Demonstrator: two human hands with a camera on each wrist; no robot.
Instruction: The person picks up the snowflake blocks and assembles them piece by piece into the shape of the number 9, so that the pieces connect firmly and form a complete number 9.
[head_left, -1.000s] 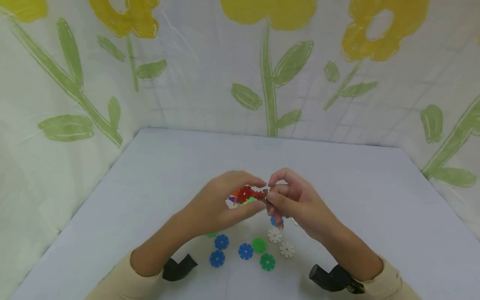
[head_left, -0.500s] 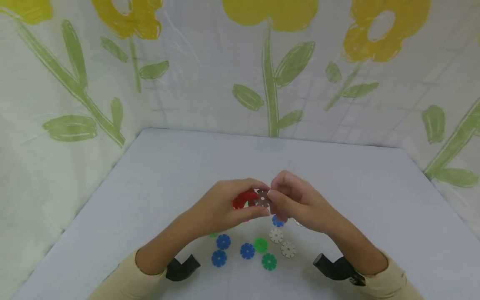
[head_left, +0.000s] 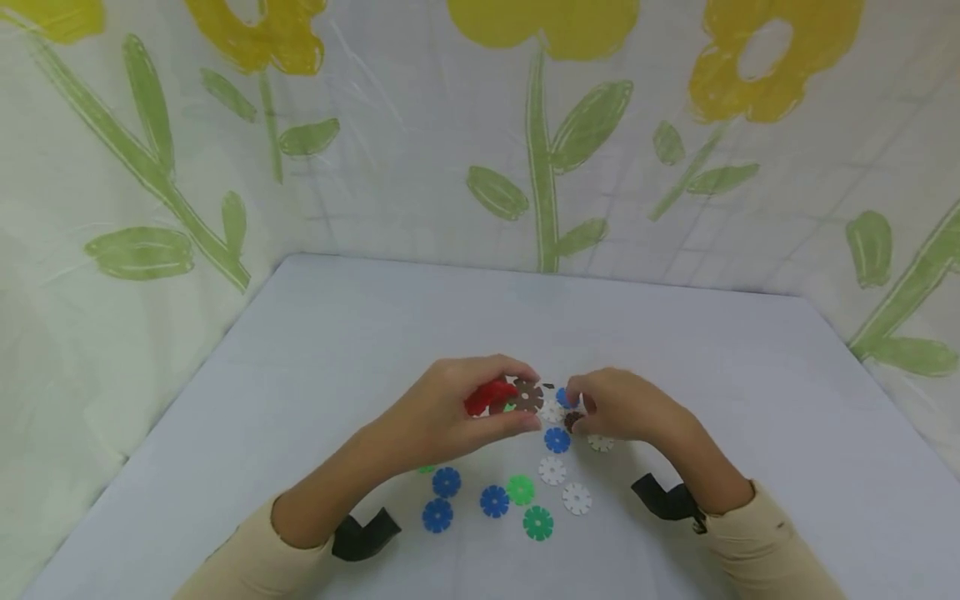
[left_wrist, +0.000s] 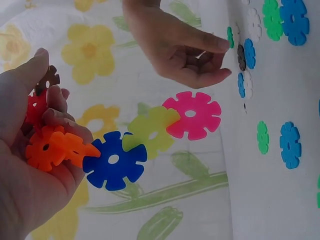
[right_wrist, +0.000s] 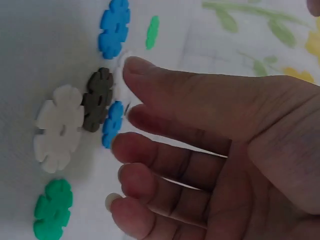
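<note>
My left hand [head_left: 450, 404] grips a chain of slotted plastic discs. In the left wrist view, orange discs [left_wrist: 46, 148], a dark blue disc [left_wrist: 114, 160], a yellow one [left_wrist: 152, 132] and a pink one [left_wrist: 194, 115] are joined in a row. A red disc [left_wrist: 35, 107] and a brown disc [left_wrist: 49, 77] sit by the thumb. My right hand [head_left: 630, 404] hovers over loose discs, its fingers bent slightly and nothing between them. Closest to its fingertips in the right wrist view are a brown disc [right_wrist: 97, 100] and a blue disc [right_wrist: 113, 125] on the table.
Loose discs lie on the white table [head_left: 375, 317]: several blue ones, including one at the front [head_left: 437, 516], white discs [head_left: 577, 498], a light green disc [head_left: 521, 490] and a darker green disc [head_left: 537, 523]. A flower-printed cloth [head_left: 405, 167] hangs behind the table.
My right hand has left the chain and moved right, down to the loose discs. The left hand keeps its hold, with the brown disc staying at the chain's end.
</note>
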